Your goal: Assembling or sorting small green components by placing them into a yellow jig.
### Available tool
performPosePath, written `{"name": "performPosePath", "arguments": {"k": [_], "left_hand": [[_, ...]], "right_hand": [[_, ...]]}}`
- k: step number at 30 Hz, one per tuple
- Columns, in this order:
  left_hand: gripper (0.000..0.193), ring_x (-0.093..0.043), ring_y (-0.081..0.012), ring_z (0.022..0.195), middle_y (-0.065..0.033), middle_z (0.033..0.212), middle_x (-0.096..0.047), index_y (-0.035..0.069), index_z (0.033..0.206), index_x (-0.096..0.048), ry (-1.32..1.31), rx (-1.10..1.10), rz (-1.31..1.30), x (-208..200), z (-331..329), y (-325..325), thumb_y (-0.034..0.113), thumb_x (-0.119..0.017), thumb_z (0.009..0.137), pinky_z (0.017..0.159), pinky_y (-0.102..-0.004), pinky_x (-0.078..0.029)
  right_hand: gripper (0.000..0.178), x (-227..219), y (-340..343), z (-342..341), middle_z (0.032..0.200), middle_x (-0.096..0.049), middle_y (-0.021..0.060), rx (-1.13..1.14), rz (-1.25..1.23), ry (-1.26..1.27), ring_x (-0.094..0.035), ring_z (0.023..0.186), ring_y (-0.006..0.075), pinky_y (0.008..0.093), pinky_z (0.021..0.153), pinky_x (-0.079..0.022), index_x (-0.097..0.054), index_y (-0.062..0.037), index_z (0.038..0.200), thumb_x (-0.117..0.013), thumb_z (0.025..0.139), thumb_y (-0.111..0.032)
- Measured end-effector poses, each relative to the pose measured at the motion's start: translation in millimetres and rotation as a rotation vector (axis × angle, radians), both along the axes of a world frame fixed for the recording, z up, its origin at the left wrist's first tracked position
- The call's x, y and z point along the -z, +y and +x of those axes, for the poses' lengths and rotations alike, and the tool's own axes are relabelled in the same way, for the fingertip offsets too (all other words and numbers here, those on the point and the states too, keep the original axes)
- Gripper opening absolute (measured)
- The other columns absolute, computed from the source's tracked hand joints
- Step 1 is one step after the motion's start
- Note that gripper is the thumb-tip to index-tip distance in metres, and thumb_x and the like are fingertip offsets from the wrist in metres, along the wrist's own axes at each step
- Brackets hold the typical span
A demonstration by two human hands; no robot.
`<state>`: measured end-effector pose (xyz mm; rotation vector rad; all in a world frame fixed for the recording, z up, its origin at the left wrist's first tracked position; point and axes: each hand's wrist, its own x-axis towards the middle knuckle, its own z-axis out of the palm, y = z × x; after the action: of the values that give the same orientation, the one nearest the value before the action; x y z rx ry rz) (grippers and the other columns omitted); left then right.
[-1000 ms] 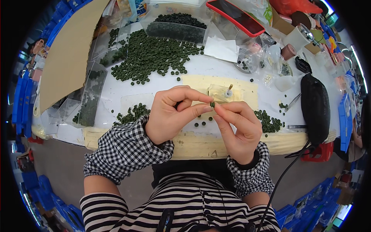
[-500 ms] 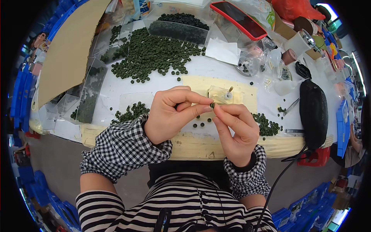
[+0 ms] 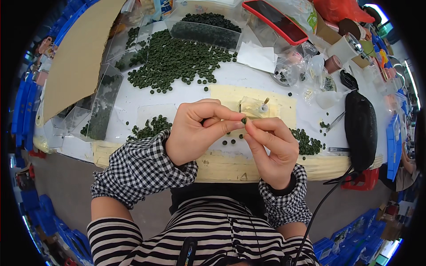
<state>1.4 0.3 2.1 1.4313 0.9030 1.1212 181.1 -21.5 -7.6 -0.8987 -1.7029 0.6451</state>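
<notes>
My left hand [image 3: 191, 131] pinches a small dark green round piece [image 3: 244, 120] between thumb and forefinger. My right hand [image 3: 276, 148] has its fingertips closed on the same piece from the other side. Several similar green pieces [image 3: 233, 142] lie on the white tabletop just below the fingertips. Right behind the hands, a clear block-like holder [image 3: 252, 106] with a short stick standing in it rests on a yellow-taped patch [image 3: 224, 91]. Small heaps of green pieces sit beside each wrist, one on the left [image 3: 153, 127] and another on the right [image 3: 307, 142].
A large spread of green pieces [image 3: 171, 62] lies behind, near a clear bin [image 3: 206, 34]. Cardboard [image 3: 77, 57] leans over the left side. A red-cased phone [image 3: 277, 21], white paper [image 3: 256, 57], tweezers [image 3: 335, 122] and a black pouch [image 3: 360, 131] are at the right.
</notes>
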Motion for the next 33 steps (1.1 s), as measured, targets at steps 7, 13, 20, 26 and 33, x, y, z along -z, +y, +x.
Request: {"name": "performPosePath", "arguments": {"k": [7,13,20,26,33], "left_hand": [[0.017,-0.035,-0.0025,0.057,0.0057,0.061,-0.041,0.001,0.093,-0.07,0.0,0.007,-0.008,0.0,0.0,0.7,-0.003,-0.069,0.076,0.054,-0.0182,-0.032],[0.017,-0.035,-0.0024,0.057,0.006,0.061,-0.041,0.001,0.093,-0.07,-0.005,0.01,-0.016,-0.9,0.2,0.1,-0.003,-0.069,0.076,0.055,-0.0182,-0.032],[0.018,-0.035,-0.0025,0.057,0.006,0.061,-0.041,0.001,0.093,-0.07,-0.041,0.024,-0.018,2.3,-0.7,-0.3,-0.004,-0.068,0.076,0.055,-0.0183,-0.032],[0.018,-0.035,-0.0025,0.056,0.006,0.061,-0.042,0.001,0.093,-0.069,-0.025,0.021,-0.034,-0.1,-0.6,-0.6,-0.004,-0.068,0.076,0.055,-0.0186,-0.031],[0.015,-0.035,-0.0018,0.054,0.0064,0.06,-0.042,0.001,0.092,-0.07,0.009,0.009,-0.075,1.7,1.2,3.7,-0.001,-0.069,0.077,0.053,-0.0191,-0.032]], "right_hand": [[0.029,-0.5,-0.2,0.3,0.09,-0.064,0.0094,-0.008,-0.012,0.008,-0.061,0.08,0.0178,0.0245,0.067,-0.05,-0.069,-0.0028,0.101,-0.068,0.073,0.008],[0.029,-0.3,-0.1,0.6,0.091,-0.064,0.0094,-0.016,-0.008,0.017,-0.061,0.08,0.0176,0.0243,0.067,-0.05,-0.069,-0.0029,0.101,-0.068,0.074,0.007],[0.029,-1.7,-0.1,1.2,0.091,-0.063,0.0096,-0.027,-0.016,0.003,-0.061,0.08,0.0174,0.0241,0.066,-0.05,-0.069,-0.0028,0.101,-0.068,0.074,0.008],[0.029,-1.1,0.1,1.6,0.091,-0.063,0.0097,-0.036,-0.017,0.012,-0.061,0.08,0.0171,0.0239,0.067,-0.05,-0.068,-0.0026,0.102,-0.067,0.074,0.008],[0.025,-2.7,1.9,2.0,0.089,-0.063,0.0099,0.046,0.016,-0.038,-0.061,0.078,0.0172,0.0239,0.066,-0.049,-0.069,-0.001,0.098,-0.067,0.074,0.007]]}}
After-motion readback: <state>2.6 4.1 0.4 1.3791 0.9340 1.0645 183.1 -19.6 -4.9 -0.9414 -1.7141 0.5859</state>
